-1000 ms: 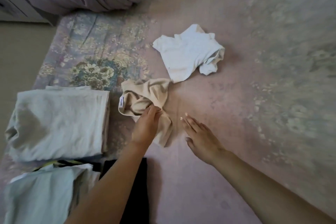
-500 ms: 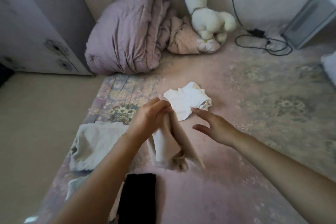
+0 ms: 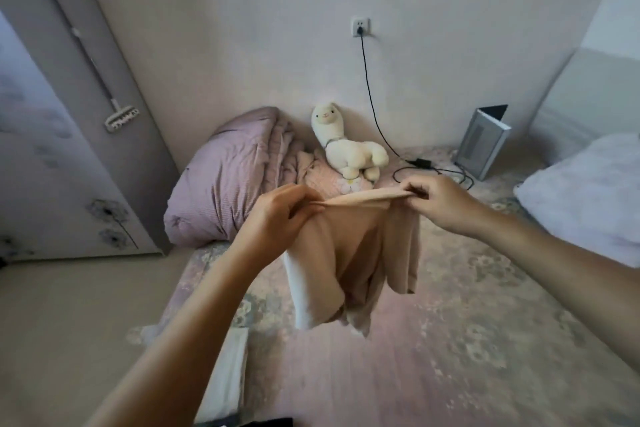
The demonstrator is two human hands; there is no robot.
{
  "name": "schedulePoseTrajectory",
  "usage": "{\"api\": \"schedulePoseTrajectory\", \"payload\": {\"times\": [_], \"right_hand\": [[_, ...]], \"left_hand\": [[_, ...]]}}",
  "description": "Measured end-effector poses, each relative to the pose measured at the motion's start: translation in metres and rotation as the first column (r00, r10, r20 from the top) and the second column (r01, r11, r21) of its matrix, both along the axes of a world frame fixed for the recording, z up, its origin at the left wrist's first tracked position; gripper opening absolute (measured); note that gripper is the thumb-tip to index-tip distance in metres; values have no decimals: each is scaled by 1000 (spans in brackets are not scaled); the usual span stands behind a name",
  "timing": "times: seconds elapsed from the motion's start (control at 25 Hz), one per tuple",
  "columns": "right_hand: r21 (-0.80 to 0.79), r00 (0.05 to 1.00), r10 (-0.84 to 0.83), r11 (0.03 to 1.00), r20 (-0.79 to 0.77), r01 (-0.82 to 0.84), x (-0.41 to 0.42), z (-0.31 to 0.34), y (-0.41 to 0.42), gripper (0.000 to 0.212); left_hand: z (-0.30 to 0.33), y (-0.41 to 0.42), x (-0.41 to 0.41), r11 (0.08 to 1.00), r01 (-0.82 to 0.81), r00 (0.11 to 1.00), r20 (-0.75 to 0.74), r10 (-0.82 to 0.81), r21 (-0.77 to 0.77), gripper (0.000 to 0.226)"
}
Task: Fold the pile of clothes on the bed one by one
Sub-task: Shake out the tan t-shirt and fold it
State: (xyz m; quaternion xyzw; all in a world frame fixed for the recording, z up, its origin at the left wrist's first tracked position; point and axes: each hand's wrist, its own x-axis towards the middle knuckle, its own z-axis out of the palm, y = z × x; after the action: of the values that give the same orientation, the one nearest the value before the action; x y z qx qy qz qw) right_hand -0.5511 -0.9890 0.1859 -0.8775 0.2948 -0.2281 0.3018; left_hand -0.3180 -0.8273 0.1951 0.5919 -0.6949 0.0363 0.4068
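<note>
Above the floral bed, both hands' fingers pinch a beige garment's horizontal top edge; it hangs lengthwise downward, creased.

Two bare forearms enter from the bottom edge, with no sleeve, cuff, watch, bracelet or glove showing anywhere behind the fingers. The left hand carries no ring on any visible finger. The right hand is likewise unadorned, and its fingers end in short, unpainted nails. No tattoo or other marking shows up the arms from the fingers.
</note>
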Motion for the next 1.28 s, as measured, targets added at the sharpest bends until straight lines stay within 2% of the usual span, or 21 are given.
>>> {"api": "schedulePoseTrajectory", "payload": {"times": [0.12,0.24,0.28,0.36,0.44,0.52,0.6,0.72,0.8,0.84,0.96,1.08,1.2,1.24,1.28], "right_hand": [[19,999,35,999,-13,-35,-9,38,-9,12],[44,993,24,999,119,-29,-9,76,-3,28],[61,987,18,998,160,-28,-8,89,0,33],[181,978,67,978,196,-103,-5,109,2,37],[327,972,150,923,178,-203,-6,125,1,32],[419,961,206,868,182,-266,-9,139,-1,33],[403,945,250,858,211,-317,-13,153,-2,31],[348,924,295,863,243,-367,-19,169,-4,37],[294,926,293,887,236,-356,-28,175,-6,43],[278,925,291,893,244,-354,-35,176,-8,42],[329,921,244,880,305,-342,-61,174,-15,41],[273,973,130,945,189,-180,-81,167,-21,37],[168,995,60,983,76,-72,-93,162,-25,37],[162,995,50,985,86,-63,-95,162,-26,35],[168,993,37,984,116,-56,-96,163,-25,32]], "left_hand": [[19,5,-8,996,-68,996,54,66,52,23],[31,6,-14,969,-161,985,-37,171,189,41],[32,5,-17,952,-177,977,-73,201,251,40],[36,4,-23,904,-171,961,-136,241,392,20],[43,1,-34,841,-114,949,-193,250,528,19],[55,-3,-47,765,-119,958,-129,256,633,16],[68,-10,-60,688,-131,970,-52,238,714,16],[75,-22,-82,551,-172,985,157,74,817,22],[74,-26,-89,589,-285,941,339,20,756,26],[74,-27,-87,632,-318,928,368,56,706,25],[75,-23,-66,761,-357,925,319,207,541,16],[83,-14,-50,852,-366,924,252,286,375,8],[100,-14,-43,893,-411,896,259,360,182,12],[106,-16,-40,892,-441,874,275,401,101,14],[110,-20,-37,893,-449,876,222,429,43,16]]}}
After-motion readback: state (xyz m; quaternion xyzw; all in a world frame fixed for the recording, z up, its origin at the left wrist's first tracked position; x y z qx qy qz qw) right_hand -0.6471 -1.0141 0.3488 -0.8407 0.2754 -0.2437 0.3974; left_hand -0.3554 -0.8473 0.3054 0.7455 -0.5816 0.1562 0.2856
